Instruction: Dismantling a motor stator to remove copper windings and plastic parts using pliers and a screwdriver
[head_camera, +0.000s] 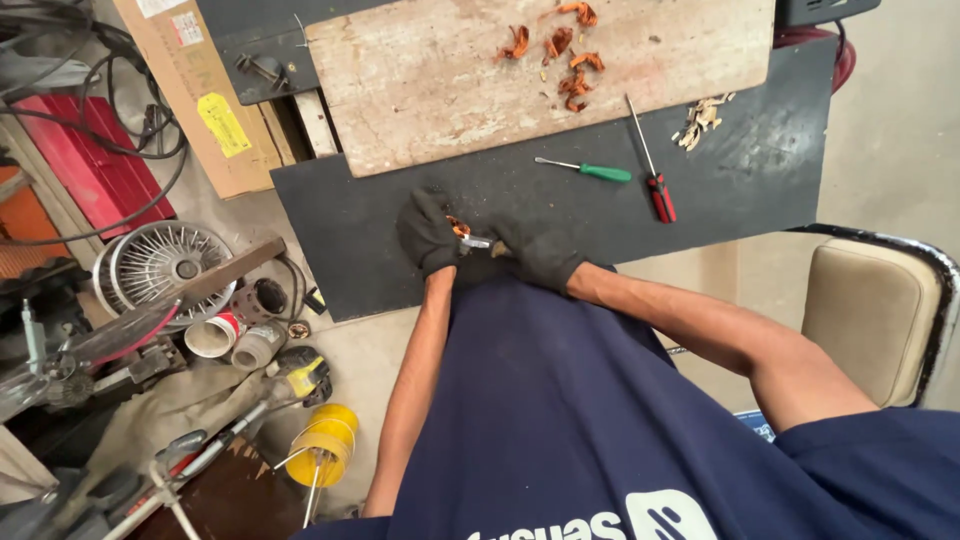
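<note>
Gloved left hand (428, 235) and right hand (540, 255) grip a small metal part (472, 237).

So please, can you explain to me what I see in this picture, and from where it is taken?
One camera, worn on the person's head, looks down at their own arms. Both hands wear dark gloves: the left hand and the right hand together hold a small metal piece with orange wire over a black work mat. On the mat lie a green-handled screwdriver and a red-handled screwdriver. Beyond, a worn pale wooden board carries orange wire scraps.
</note>
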